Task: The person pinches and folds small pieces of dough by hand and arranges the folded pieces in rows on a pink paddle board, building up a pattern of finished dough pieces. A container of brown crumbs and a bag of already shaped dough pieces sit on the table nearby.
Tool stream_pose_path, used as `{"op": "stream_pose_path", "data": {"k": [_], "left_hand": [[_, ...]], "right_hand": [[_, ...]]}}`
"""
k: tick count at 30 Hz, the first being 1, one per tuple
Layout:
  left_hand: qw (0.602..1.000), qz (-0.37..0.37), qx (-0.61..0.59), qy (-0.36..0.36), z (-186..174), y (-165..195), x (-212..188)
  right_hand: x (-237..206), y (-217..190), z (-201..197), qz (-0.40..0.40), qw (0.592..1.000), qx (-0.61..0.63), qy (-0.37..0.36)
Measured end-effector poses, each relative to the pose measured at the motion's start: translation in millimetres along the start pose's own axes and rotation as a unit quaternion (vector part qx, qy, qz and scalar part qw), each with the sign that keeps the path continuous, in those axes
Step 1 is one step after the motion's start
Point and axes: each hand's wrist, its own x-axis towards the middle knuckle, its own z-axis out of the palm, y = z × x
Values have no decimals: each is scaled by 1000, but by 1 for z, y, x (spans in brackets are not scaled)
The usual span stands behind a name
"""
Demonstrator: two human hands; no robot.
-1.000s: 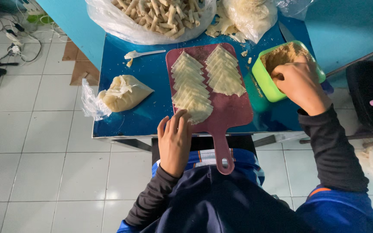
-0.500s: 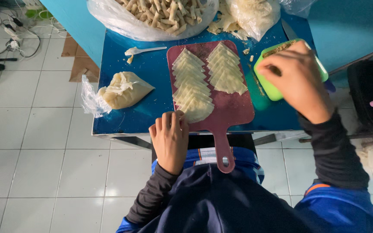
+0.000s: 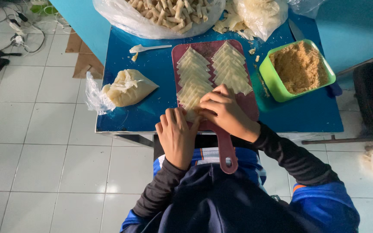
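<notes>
Right hand withdrawn from green crumb tub, now joined with left hand on nearest wrapper on red cutting board; both grips pinched narrow on it.

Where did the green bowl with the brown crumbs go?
In the head view, the green bowl sits on the blue table toward the right side, just right of the red cutting board and its rows of pale wrappers, beyond the right hand.

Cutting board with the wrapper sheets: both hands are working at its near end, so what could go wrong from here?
The cutting board has its handle past the blue table edge; a knock from the left hand or right hand might tip it. The wrapper sheets overlap closely, so neighbours could lift. The green tub of filling sits near the right forearm.
</notes>
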Motion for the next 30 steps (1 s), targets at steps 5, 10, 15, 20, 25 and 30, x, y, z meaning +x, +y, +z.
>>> {"op": "stream_pose_path", "data": {"k": [5, 10, 15, 20, 25, 30], "left_hand": [[1000, 6, 12, 2, 0, 0, 1], [1000, -5, -10, 4, -5, 0, -5], [1000, -20, 1, 4, -6, 2, -6], [999, -32, 1, -5, -8, 4, -5], [999, -39, -4, 6, -8, 5, -4], [999, -36, -6, -1, -6, 2, -4]], "right_hand": [[-7, 7, -1, -10, 1000, 3, -4], [-5, 7, -3, 14, 1000, 28, 4], [-9, 2, -1, -25, 999, -35, 10], [-8, 2, 0, -14, 1000, -19, 17], [-8, 0, -2, -22, 999, -44, 17], [-6, 1, -5, -5, 1000, 2, 11]]}}
